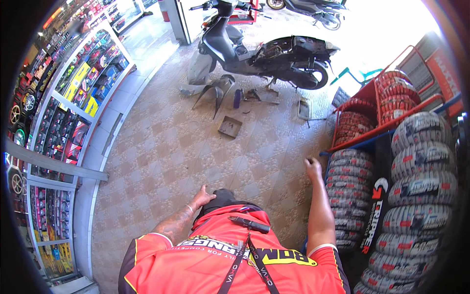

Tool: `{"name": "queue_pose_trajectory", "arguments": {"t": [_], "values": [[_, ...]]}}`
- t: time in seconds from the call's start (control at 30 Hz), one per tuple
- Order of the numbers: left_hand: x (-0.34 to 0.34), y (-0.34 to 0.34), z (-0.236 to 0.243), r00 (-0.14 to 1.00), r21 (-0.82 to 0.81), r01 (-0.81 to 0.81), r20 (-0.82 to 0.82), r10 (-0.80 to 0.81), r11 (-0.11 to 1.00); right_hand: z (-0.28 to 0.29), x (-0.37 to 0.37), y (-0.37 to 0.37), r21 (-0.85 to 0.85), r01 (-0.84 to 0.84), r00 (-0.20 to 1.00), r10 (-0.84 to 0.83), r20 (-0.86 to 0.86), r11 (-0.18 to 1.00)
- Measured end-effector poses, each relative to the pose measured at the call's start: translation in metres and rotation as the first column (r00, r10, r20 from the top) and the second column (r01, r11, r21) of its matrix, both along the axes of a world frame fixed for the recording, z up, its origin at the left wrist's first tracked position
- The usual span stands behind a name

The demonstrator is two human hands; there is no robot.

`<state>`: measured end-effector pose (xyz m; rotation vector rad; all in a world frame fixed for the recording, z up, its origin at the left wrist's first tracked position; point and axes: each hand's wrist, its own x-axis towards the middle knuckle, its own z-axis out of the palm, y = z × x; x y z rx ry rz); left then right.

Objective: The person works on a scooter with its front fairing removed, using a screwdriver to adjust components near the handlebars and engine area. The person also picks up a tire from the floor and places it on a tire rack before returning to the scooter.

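Note:
My left hand [201,197] hangs by my left thigh, fingers loosely stretched out, with nothing visible in it. Held out from my body on the other side, my right hand [313,169] has its fingers curled in, and no object shows in them. It is nearest to a stack of wrapped tires [348,183], apart from them. Ahead on the tiled floor stands a partly stripped scooter [274,61], its rear body panels off. Loose dark body panels [215,93] lie before it, next to a purple bottle [238,98] and a shallow square tray [229,127].
Glass display cases [73,108] line the left side, with a metal door handle [58,167] jutting out. A red rack [338,132] of tires and taller tire stacks [416,186] fill the right. A framed rectangular part [304,108] lies near the rack. Another motorcycle [313,11] stands farther back.

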<state>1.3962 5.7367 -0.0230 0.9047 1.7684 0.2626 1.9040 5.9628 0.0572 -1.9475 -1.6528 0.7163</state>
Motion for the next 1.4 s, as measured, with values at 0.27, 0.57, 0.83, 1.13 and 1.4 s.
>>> {"name": "queue_pose_trajectory", "arguments": {"t": [0.27,0.57,0.83,1.13,1.4], "values": [[0.024,0.219,-0.036,0.998,-0.055,-0.018,0.059,0.021,0.998,-0.010,-0.016,0.144,0.112,-0.223,0.960,0.238,-0.145,0.968],[0.025,0.382,-0.015,0.971,-0.134,-0.150,0.165,0.172,0.979,-0.183,0.134,0.012,-0.978,-0.099,0.878,0.479,0.000,0.182],[0.035,0.483,-0.032,0.914,-0.276,-0.379,0.039,0.404,0.884,-0.180,0.137,0.289,-0.938,0.015,0.909,0.386,0.157,0.346],[0.076,0.672,-0.002,0.907,-0.065,-0.419,0.019,0.421,0.905,-0.088,-0.005,0.839,-0.301,-0.462,0.853,0.511,0.107,0.834],[0.065,0.760,-0.021,0.860,-0.061,-0.497,0.102,0.501,0.866,0.067,-0.167,1.028,-0.154,-0.669,0.727,0.683,0.072,0.727]]}}
